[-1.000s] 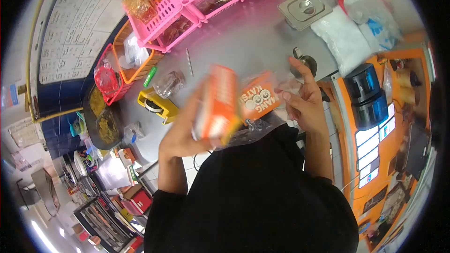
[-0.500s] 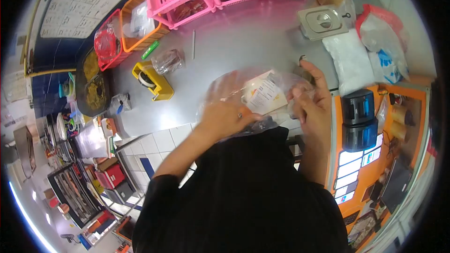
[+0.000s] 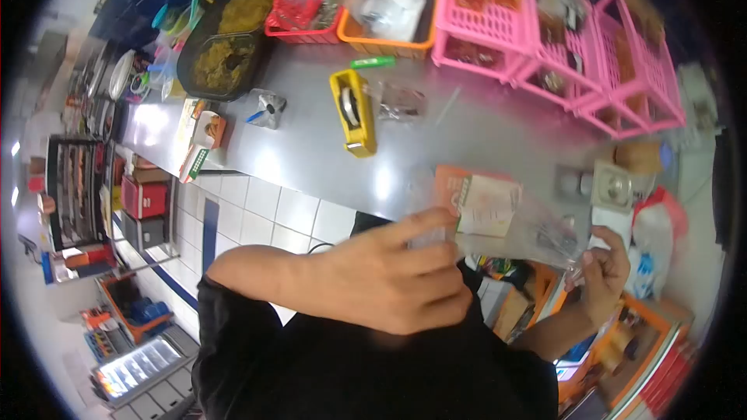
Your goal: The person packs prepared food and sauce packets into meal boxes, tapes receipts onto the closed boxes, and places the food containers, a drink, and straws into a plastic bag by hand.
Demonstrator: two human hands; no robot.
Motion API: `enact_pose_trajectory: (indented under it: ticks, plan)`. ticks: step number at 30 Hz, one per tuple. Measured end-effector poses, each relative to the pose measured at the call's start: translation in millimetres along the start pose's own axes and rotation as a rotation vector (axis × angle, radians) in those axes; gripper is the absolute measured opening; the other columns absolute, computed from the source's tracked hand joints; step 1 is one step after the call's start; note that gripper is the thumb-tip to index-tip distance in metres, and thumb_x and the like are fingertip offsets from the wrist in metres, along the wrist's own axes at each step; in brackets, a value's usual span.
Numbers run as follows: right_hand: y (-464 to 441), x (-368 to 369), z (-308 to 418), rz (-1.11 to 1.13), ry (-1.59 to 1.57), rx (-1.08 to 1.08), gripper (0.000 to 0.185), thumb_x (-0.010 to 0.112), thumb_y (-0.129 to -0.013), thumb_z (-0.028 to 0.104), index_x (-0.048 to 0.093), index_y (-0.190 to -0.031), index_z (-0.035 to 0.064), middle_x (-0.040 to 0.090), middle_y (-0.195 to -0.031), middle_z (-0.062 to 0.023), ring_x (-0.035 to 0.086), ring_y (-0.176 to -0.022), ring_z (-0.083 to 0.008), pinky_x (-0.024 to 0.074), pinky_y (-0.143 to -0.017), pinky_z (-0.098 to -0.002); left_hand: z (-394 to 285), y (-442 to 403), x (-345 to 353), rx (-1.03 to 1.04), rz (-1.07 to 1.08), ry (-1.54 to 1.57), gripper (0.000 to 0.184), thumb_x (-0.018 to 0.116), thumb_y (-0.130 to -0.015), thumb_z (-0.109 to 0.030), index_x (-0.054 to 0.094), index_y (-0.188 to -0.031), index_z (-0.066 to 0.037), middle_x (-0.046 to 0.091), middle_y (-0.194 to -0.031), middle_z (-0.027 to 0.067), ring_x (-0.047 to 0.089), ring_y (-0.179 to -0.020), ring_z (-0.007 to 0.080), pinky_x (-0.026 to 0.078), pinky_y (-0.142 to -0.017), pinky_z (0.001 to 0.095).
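A clear plastic bag (image 3: 537, 233) is stretched between my hands, just in front of the metal counter's near edge. Through the film shows an orange-and-white printed packet (image 3: 489, 206) with small text. My left hand (image 3: 397, 272) is closed at the bag's left side, its fingers curled and partly covering that edge. At the other end, my right hand (image 3: 603, 268) pinches the gathered, twisted plastic between thumb and fingers. A yellow tape dispenser (image 3: 354, 113) stands on the counter beyond my left hand.
Pink stacked baskets (image 3: 537, 47), an orange basket (image 3: 389, 12) and a red basket (image 3: 311, 1) line the counter's back. Nearby lie a green object (image 3: 372, 62) and a small clear packet (image 3: 401, 103). A black tray of food (image 3: 222, 62) sits at left, a lidded metal container (image 3: 613, 185) at right.
My view has swung left, so the counter's items appear farther right. My right hand has drawn away from the left, pulling the bag's end out and pinching it together.
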State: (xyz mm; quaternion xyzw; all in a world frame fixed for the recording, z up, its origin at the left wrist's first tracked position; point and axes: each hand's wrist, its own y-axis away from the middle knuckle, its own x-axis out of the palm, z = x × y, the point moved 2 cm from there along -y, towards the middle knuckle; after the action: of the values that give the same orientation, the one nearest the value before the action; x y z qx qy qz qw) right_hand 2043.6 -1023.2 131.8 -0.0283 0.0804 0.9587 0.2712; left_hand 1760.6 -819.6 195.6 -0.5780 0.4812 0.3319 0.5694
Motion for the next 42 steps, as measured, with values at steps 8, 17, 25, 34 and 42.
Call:
enact_pose_trajectory:
  ticks: [8,17,25,34,42]
  plan:
    - [-202.8,219.6,121.1,0.095,0.696,-0.371,0.022,0.064,-0.094,0.015,0.069,-0.106,-0.0028,0.071,-0.089,-0.0126,0.067,-0.076,-0.0212,0.0517,-0.072,-0.0321,107.7,102.9,-39.3,-0.113,-0.239,0.846,0.031,0.064,-0.087,-0.005,0.069,-0.117,-0.006,0.066,-0.106,0.0077,0.062,-0.111,0.0295,0.044,-0.106,0.0528]
    - [-447.4,375.6,-92.8,0.197,1.535,0.153,0.030,0.057,-0.087,0.013,0.071,-0.111,0.0007,0.069,-0.112,-0.0269,0.069,-0.104,-0.0394,0.0565,-0.084,-0.0497,198.5,225.0,-53.2,-0.457,-0.530,1.033,0.029,0.065,-0.079,0.005,0.070,-0.106,-0.005,0.071,-0.101,0.0093,0.068,-0.099,0.0297,0.050,-0.099,0.0474]
    - [-432.3,369.3,-22.5,-0.112,1.508,0.251,0.024,0.058,-0.093,0.017,0.072,-0.104,0.0013,0.072,-0.105,-0.0225,0.069,-0.103,-0.0407,0.0548,-0.087,-0.0496,289.3,245.3,-17.8,-0.756,-0.420,1.101,0.023,0.062,-0.088,-0.002,0.069,-0.110,-0.001,0.071,-0.101,0.0143,0.068,-0.092,0.0316,0.053,-0.083,0.0382]
    - [-409.6,350.4,-36.8,-0.029,1.409,0.199,0.039,0.055,-0.094,0.036,0.072,-0.097,0.0016,0.070,-0.096,-0.0260,0.068,-0.093,-0.0441,0.0539,-0.080,-0.0532,412.9,48.9,185.7,-0.645,-0.456,0.514,0.053,0.065,-0.081,-0.008,0.057,-0.134,-0.006,0.058,-0.134,0.0211,0.058,-0.121,0.0383,0.047,-0.101,0.0498]
    - [-322.2,333.2,-7.4,-0.022,1.198,0.069,0.036,0.054,-0.094,0.031,0.067,-0.083,-0.0004,0.066,-0.080,-0.0278,0.066,-0.075,-0.0453,0.0506,-0.069,-0.0566,446.3,-1.1,248.1,-0.867,-0.007,0.493,0.045,0.057,-0.087,-0.011,0.059,-0.131,-0.005,0.053,-0.144,0.0166,0.055,-0.124,0.0401,0.050,-0.099,0.0506]
